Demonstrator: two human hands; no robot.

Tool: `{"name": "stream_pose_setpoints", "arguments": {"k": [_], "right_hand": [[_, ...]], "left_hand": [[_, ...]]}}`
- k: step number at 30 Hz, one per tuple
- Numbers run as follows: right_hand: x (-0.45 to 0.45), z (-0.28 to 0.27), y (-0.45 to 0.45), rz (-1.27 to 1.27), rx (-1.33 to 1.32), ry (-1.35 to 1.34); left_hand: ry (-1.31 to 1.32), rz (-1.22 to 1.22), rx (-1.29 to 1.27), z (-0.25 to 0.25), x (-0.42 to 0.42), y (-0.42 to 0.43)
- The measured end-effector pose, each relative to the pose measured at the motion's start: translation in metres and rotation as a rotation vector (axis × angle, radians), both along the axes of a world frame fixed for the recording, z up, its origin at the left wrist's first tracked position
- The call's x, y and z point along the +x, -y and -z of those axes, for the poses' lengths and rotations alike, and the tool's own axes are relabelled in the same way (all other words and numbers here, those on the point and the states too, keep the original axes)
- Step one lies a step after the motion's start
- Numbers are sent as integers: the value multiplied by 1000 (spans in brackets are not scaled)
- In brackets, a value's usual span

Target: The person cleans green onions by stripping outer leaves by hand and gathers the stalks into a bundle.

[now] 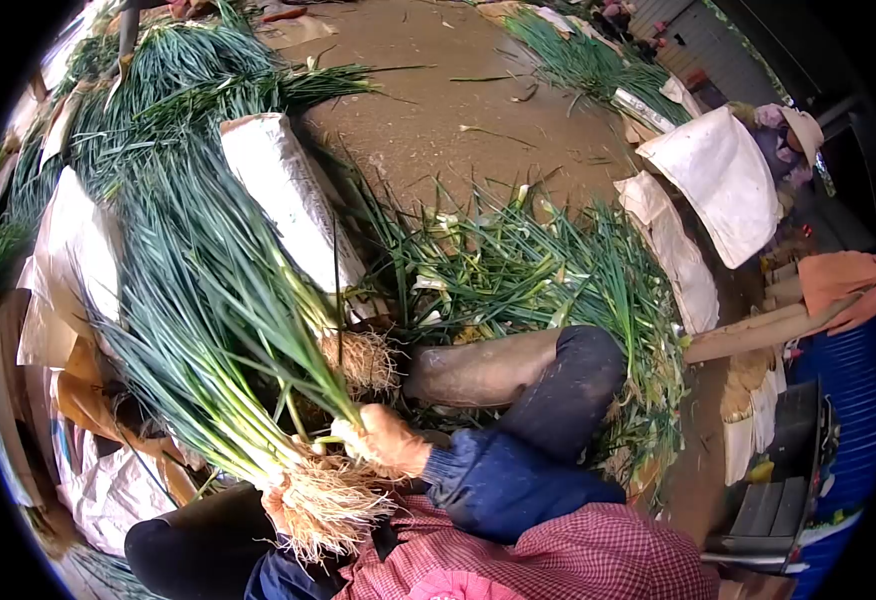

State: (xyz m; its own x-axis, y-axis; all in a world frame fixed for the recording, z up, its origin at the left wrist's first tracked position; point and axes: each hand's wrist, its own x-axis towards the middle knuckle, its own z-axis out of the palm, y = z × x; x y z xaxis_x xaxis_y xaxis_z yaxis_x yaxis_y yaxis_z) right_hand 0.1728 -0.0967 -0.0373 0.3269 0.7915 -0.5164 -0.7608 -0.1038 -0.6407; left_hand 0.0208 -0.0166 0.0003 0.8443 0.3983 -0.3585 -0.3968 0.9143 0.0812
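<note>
A large bunch of green onions point(228, 400) lies across my lap, its pale roots toward me and its long green leaves spreading up and left. My left hand point(276, 503) is at the root end, mostly hidden behind the roots, with its fingers around the bunch. My right hand point(386, 440) is closed on a few green stalks point(313, 365) just above the roots. Another bundle with matted roots point(360, 360) lies just beyond my hands, beside a white sack point(283, 195).
Loose leaves point(518, 265) are heaped beyond my bent knee point(588, 370). More green onions point(183, 65) are piled at the upper left. A person in a pale hat point(803, 135) is at the upper right, near a white sheet point(723, 180). A wooden pole point(758, 330) juts in from the right.
</note>
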Motion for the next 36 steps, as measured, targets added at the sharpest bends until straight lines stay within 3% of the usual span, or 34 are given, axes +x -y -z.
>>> {"name": "stream_pose_setpoints", "arguments": {"k": [1, 2, 3, 5, 7, 8, 9, 11, 12, 15, 16, 19, 20, 21, 23, 24, 26, 27, 29, 30, 31, 33, 34, 35, 36], "right_hand": [[3, -36, -3, 148, -133, 150], [16, -31, -6, 154, -62, -60], [27, -23, -20, 199, -193, -94], [44, -18, -47, -162, -56, 249], [50, 29, -87, -260, 165, -39], [32, 15, -89, 83, -83, -305], [28, 43, -93, -131, 47, 103], [26, -5, -62, -107, 131, -246], [17, 18, -55, -83, 110, -485], [-2, 10, -38, -169, 67, -161], [0, 8, -49, -150, 141, -310], [16, -31, -77, -114, 206, -291], [23, -9, -94, -192, 182, -102], [35, -26, -100, -308, 62, 239], [31, -1, -112, -202, 61, 399], [32, 9, -107, -291, 15, -80], [19, 13, -78, -279, -303, 102], [21, -18, -53, -554, -426, 546], [-5, 38, -25, -117, -178, 536], [5, 1, -18, -150, -82, 367], [5, -3, -24, -18, -10, 133], [11, -26, -33, 9, 166, -93], [16, -28, -29, -29, 314, 195], [22, -38, -14, -30, 248, 291], [29, -51, -9, 38, 209, -25]], "left_hand": [[-8, -2, 8, -6, -1, 2], [-20, -15, 57, -23, 9, 6], [-12, 1, 60, -24, 9, 7], [-56, 6, 28, -25, 5, 7], [-97, 7, 13, -29, 3, 8], [-55, -32, 30, -20, -3, 8], [-11, -71, 47, -11, -9, 9], [-18, -73, 41, -7, -12, 6], [-34, -65, 41, -7, -11, 5], [-55, -37, 36, -12, -1, 5], [-62, -31, 45, -13, 2, 4], [-61, -28, 51, -13, 1, 4], [-62, -25, 54, -13, 2, 1], [-61, -23, 48, -12, 1, 2], [-63, -14, 41, -12, 4, 5], [-69, -6, 39, -13, 4, 5], [-67, 4, 45, -14, 6, 6], [-62, 4, 46, -15, 8, 6], [-65, 10, 40, -14, 9, 10], [-73, 19, 36, -15, 9, 11], [-74, 25, 41, -17, 10, 13], [-86, 23, 57, -21, 13, 13], [-90, 28, 66, -21, 12, 12], [-87, 62, 64, -20, 13, 12], [-94, 17, 89, -17, 13, 10]]}}
